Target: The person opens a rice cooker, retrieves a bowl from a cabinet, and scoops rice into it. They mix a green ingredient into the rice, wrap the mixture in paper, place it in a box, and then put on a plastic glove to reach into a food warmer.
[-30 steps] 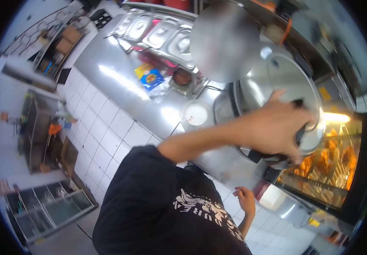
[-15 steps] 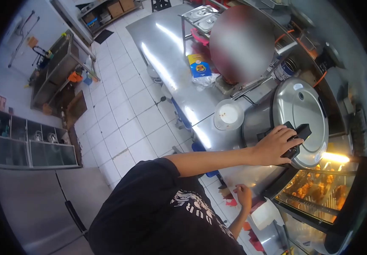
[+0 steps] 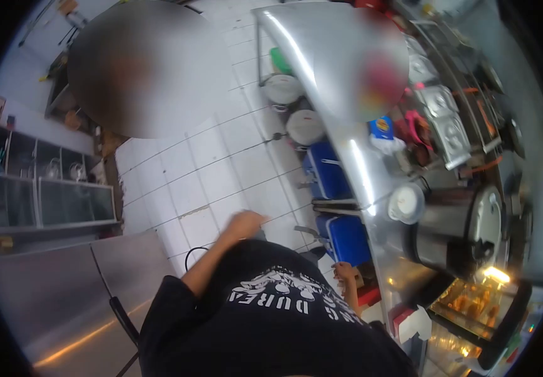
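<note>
My left hand point(image 3: 246, 224) hangs over the tiled floor in front of my body, away from the worktop. It is smeared by motion, so its fingers do not show clearly. Close to the counter's front edge is my right hand point(image 3: 345, 271), low beside a blue bin point(image 3: 343, 239), its fingers loosely curled and nothing visible in them. The large steel pot point(image 3: 441, 232) with its lid point(image 3: 486, 220) and black handle stands on the steel counter point(image 3: 381, 235). Next to the pot sits a white tub point(image 3: 406, 202).
A lit glass display case point(image 3: 472, 311) with browned food stands beyond the pot. Two white lidded buckets point(image 3: 304, 127) sit under the counter's edge. Steel lidded trays point(image 3: 445, 125) line the back. A steel fridge point(image 3: 64, 295) is at left. Two areas are blurred out.
My left hand has let go of the black handle on the pot's lid and swung left over the floor. The view has turned left, with a large blurred patch now at upper left.
</note>
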The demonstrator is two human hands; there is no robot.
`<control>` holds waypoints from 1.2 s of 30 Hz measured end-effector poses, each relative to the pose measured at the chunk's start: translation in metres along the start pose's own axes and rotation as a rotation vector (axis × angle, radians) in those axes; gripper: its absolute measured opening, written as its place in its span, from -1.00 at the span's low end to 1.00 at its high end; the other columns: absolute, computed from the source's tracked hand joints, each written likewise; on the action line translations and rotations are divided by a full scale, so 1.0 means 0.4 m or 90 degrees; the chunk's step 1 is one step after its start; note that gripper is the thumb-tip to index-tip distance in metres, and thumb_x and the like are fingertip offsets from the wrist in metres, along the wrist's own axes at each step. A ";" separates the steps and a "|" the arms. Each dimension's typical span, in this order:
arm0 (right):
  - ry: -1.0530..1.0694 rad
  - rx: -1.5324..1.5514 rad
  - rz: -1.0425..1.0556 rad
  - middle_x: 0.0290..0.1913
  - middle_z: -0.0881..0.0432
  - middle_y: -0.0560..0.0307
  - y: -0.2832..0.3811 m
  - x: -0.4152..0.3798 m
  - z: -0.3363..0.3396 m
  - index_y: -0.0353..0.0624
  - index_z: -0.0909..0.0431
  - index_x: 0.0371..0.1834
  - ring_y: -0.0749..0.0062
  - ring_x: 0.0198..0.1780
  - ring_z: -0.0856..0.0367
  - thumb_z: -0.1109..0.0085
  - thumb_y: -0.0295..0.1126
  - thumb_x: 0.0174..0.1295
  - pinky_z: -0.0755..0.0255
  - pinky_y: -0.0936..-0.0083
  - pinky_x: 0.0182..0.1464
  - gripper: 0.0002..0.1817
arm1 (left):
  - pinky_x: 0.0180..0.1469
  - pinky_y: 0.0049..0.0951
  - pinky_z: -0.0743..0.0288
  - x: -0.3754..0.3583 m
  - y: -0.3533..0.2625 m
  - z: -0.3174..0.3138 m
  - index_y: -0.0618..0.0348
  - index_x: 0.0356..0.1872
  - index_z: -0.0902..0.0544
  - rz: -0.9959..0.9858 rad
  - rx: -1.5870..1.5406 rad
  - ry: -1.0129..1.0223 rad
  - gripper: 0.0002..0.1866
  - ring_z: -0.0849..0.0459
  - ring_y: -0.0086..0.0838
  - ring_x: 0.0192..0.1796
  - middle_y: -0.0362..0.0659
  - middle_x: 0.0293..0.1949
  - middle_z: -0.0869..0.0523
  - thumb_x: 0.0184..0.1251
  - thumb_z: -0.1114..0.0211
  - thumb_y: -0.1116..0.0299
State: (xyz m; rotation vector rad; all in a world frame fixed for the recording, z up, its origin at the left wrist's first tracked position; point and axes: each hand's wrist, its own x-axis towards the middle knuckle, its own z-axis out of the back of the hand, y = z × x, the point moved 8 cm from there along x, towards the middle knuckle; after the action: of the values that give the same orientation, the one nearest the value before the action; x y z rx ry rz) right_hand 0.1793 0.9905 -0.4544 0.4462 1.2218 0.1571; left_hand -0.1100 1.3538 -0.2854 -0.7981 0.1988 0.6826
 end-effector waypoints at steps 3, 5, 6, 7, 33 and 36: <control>0.061 -0.327 0.266 -0.38 -0.70 -0.04 0.120 0.119 -0.210 -0.35 -0.66 -0.26 0.26 -0.34 -0.70 -0.10 -0.30 0.24 -0.59 0.25 -0.18 -0.71 | -0.12 0.09 -0.51 -0.229 0.380 0.252 0.19 -0.27 -0.62 0.307 0.001 -0.221 -0.62 -0.67 0.11 -0.17 0.10 -0.31 -0.72 0.48 -0.03 0.06; -0.043 -0.409 0.358 -0.34 -0.71 -0.07 0.194 0.252 -0.307 -0.28 -0.68 -0.22 0.21 -0.27 -0.69 -0.12 -0.33 0.19 -0.52 0.20 -0.03 -0.74 | -0.14 0.03 -0.49 -0.364 0.539 0.399 0.20 -0.30 -0.58 0.365 -0.039 -0.359 -0.62 -0.66 0.07 -0.22 0.09 -0.38 -0.69 0.47 -0.08 0.05; -0.007 -0.410 0.423 -0.38 -0.70 -0.07 0.268 0.304 -0.361 -0.27 -0.68 -0.22 0.23 -0.33 -0.68 -0.13 -0.33 0.19 -0.50 0.24 -0.14 -0.75 | -0.18 -0.02 -0.49 -0.419 0.592 0.471 0.21 -0.31 -0.58 0.402 -0.064 -0.407 -0.61 -0.66 0.04 -0.27 0.09 -0.41 -0.68 0.46 -0.09 0.04; 0.029 -0.412 0.481 -0.42 -0.68 -0.06 0.340 0.348 -0.400 -0.26 -0.68 -0.23 0.26 -0.38 -0.68 -0.14 -0.33 0.20 -0.49 0.28 -0.25 -0.76 | -0.22 -0.07 -0.49 -0.464 0.665 0.528 0.22 -0.31 -0.58 0.375 -0.146 -0.507 -0.60 -0.65 0.00 -0.31 0.07 -0.43 -0.67 0.47 -0.08 0.04; 0.426 -0.569 0.804 -0.61 -0.64 0.11 2.412 0.361 -2.642 -0.15 -0.62 -0.28 0.49 -0.57 -0.64 -0.10 -0.35 0.21 -0.48 0.50 -0.52 -0.84 | -0.29 -0.44 -0.59 -0.991 1.619 0.177 0.24 -0.14 -0.66 0.834 -0.837 -0.978 -0.69 -0.75 -0.37 -0.24 -0.07 -0.28 -0.75 0.33 -0.28 0.18; 0.453 -0.495 0.824 -0.60 -0.60 0.13 2.502 0.166 -2.791 -0.25 -0.60 -0.14 0.56 -0.57 -0.55 0.01 -0.30 0.37 -0.41 0.57 -0.51 -0.74 | -0.09 -0.33 -0.58 -1.142 1.811 0.410 0.26 -0.15 -0.64 0.914 -0.521 -0.970 -0.75 -0.73 -0.34 -0.18 -0.04 -0.29 -0.74 0.35 -0.25 0.26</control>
State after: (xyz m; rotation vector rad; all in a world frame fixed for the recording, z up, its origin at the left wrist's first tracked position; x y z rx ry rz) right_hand -0.7176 2.1925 -0.3995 0.4308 1.2432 1.9548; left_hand -0.9334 1.6100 -0.4138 -0.5652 -1.0911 2.6334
